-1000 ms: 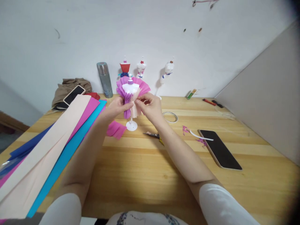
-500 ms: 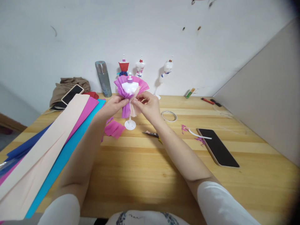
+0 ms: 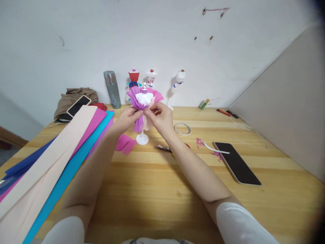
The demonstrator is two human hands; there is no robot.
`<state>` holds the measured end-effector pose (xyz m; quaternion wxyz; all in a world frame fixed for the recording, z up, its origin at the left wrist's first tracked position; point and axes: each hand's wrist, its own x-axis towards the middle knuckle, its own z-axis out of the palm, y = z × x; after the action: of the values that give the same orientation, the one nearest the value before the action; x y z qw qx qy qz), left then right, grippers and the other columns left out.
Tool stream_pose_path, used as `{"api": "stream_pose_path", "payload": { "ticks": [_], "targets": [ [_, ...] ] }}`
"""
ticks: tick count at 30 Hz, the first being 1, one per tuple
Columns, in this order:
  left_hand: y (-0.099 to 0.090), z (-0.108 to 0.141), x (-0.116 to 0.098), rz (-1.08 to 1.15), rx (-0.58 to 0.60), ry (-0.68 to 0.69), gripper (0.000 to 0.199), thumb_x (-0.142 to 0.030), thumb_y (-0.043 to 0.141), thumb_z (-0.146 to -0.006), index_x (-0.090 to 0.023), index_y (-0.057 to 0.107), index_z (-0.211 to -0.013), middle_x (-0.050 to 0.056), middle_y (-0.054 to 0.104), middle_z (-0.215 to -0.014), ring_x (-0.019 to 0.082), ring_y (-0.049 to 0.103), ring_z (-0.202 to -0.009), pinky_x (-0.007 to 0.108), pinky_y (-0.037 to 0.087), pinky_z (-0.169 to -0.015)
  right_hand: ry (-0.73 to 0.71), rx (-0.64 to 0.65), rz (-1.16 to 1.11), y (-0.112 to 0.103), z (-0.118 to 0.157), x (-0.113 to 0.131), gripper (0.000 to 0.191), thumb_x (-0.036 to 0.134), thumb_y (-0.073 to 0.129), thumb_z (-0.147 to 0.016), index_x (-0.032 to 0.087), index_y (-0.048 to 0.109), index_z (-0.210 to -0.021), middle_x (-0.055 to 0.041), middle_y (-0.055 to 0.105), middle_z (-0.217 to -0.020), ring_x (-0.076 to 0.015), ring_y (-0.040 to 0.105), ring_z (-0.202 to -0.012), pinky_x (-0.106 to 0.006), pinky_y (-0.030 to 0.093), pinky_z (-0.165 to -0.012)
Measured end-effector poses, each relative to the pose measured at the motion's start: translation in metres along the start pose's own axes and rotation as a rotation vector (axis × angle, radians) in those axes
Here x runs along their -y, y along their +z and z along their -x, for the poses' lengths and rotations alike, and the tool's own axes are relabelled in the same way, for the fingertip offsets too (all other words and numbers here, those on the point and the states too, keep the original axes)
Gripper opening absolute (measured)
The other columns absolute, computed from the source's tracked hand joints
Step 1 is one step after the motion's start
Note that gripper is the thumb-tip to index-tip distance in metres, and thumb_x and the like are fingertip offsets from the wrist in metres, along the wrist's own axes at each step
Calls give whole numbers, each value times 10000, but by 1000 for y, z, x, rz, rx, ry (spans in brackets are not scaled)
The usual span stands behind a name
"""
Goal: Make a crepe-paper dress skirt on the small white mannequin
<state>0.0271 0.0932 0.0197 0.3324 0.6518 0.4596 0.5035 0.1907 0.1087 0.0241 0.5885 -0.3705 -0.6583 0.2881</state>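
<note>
With our left hand (image 3: 127,118) and right hand (image 3: 163,117), we pinch paper (image 3: 138,125) round the form (image 3: 144,98); should our fingers slacken, the paper could spring loose.

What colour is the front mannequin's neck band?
The neck band is purple; it shows in the head view.

Pale wall (image 3: 152,37), wooden table (image 3: 142,196).

At frame centre right, the right forearm (image 3: 195,166) hides part of the scissors (image 3: 166,149). The hands (image 3: 162,117) partly cover the waist of the dress form (image 3: 144,98). Paper strips (image 3: 58,152) run off the lower left edge.
</note>
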Motion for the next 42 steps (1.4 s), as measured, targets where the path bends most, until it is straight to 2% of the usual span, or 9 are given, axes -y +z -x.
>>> {"api": "stream_pose_path", "payload": {
  "ticks": [7, 12, 15, 19, 24, 27, 33, 37, 42],
  "targets": [
    [-4, -2, -5, 26, 90, 18, 273, -441, 676, -800, -202, 730, -920, 59, 742, -949, 286, 659, -1054, 385, 500, -945, 100, 59, -187, -4, -5, 0, 308, 331, 810, -570, 197, 610, -763, 33, 612, -684, -134, 552, -650, -289, 442, -646],
    [-4, -1, -6, 48, 77, -3, 259, -419, 688, -798, -199, 738, -926, 60, 744, -946, 277, 658, -1075, 358, 498, -954, 98, 153, -198, -7, -7, -3, 255, 358, 782, -615, 182, 691, -774, 12, 633, -693, -133, 541, -648, -299, 445, -661],
    [-3, 0, -7, 53, 62, -15, 267, -428, 676, -809, -190, 733, -916, 56, 736, -928, 262, 661, -1047, 343, 499, -938, 60, 106, -140, -5, -6, -5, 191, 332, 786, -639, 194, 732, -759, 2, 637, -710, -139, 535, -658, -306, 432, -663],
    [-2, 1, -7, 7, 35, -31, 276, -448, 659, -821, -183, 719, -867, 55, 729, -907, 254, 659, -980, 341, 511, -875, 4, 40, -28, -2, -2, -6, 89, 279, 781, -688, 214, 725, -667, 13, 564, -685, -141, 530, -671, -300, 403, -649],
    [0, 1, -2, -93, -34, -24, 293, -464, 619, -850, -182, 682, -801, 45, 697, -853, 242, 653, -899, 368, 514, -850, -71, 24, 52, 0, 3, -3, 245, 248, 727, -770, 208, 644, -543, 23, 480, -638, -133, 505, -667, -295, 365, -638],
    [2, 1, -1, -75, -11, -7, 297, -457, 591, -874, -176, 670, -822, 58, 701, -898, 248, 658, -942, 393, 507, -906, -67, 24, 38, 0, 2, -5, 262, 247, 735, -759, 202, 625, -526, 26, 466, -630, -127, 491, -645, -297, 349, -623],
    [-1, 0, -2, -133, 23, -4, 344, -504, 586, -866, -171, 674, -859, 68, 712, -944, 276, 656, -1000, 415, 503, -927, 3, 60, -116, -2, -5, -8, 69, 265, 770, -684, 212, 725, -685, 8, 606, -707, -151, 560, -720, -302, 424, -670],
    [-1, 1, -1, -111, 24, -23, 379, -523, 581, -867, -177, 685, -981, 69, 719, -1032, 289, 647, -1072, 420, 501, -956, 75, 146, -194, -4, -7, -5, 168, 323, 753, -672, 193, 731, -777, -7, 693, -756, -152, 586, -729, -306, 467, -709],
    [4, 3, -5, 85, 13, 10, 338, -426, 649, -851, -228, 664, -1125, 76, 700, -1205, 280, 598, -1239, 392, 463, -1060, 90, 184, -209, -8, -8, -3, 253, 366, 772, -629, 179, 718, -792, -6, 699, -738, -150, 575, -708, -301, 454, -683]
  ]
}}
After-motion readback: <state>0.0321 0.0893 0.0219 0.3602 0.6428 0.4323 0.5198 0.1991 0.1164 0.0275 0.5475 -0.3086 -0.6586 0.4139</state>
